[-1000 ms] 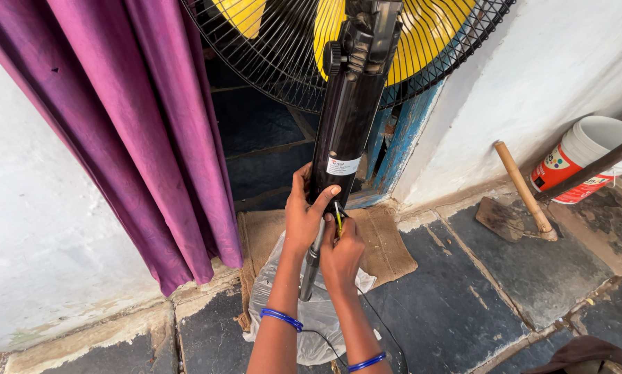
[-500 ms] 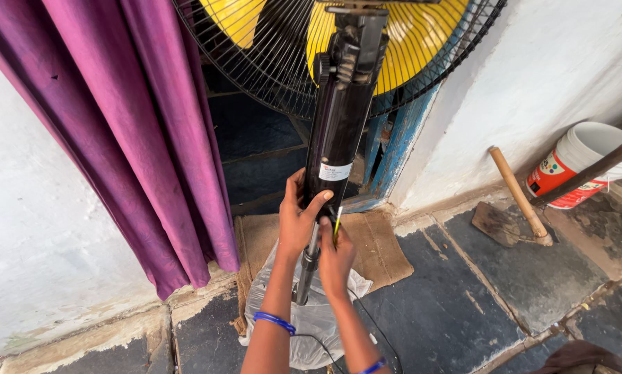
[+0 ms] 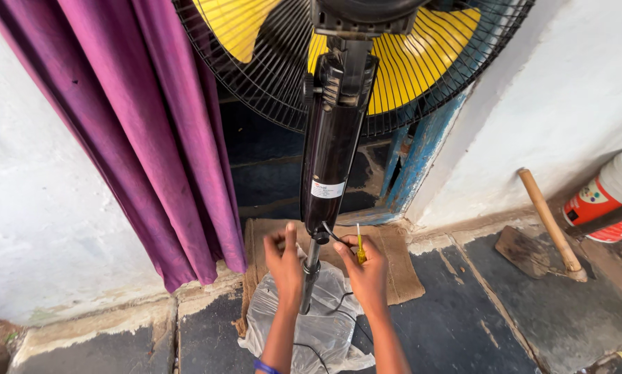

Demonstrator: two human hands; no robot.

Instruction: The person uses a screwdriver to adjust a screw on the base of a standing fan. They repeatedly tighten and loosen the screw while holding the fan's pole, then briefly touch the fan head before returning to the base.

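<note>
- Below the black fan column (image 3: 331,149), over a clear plastic bag (image 3: 311,322) on the floor, the left hand (image 3: 285,266) closes around the metal pole (image 3: 311,273).
- Right hand (image 3: 368,273) pinches a yellow screwdriver (image 3: 358,247) beside the black cable (image 3: 333,235).
- Judged step: working the pole joint; next calls for steadying the pole.

One cam only, head-worn, looking steeply down and fwd at floor by wall, so no shared view. Close range: left hand (image 3: 285,260) and right hand (image 3: 368,271) at 6 o'clock, fan head (image 3: 352,62) at 12, curtain (image 3: 151,138) at 10.
</note>
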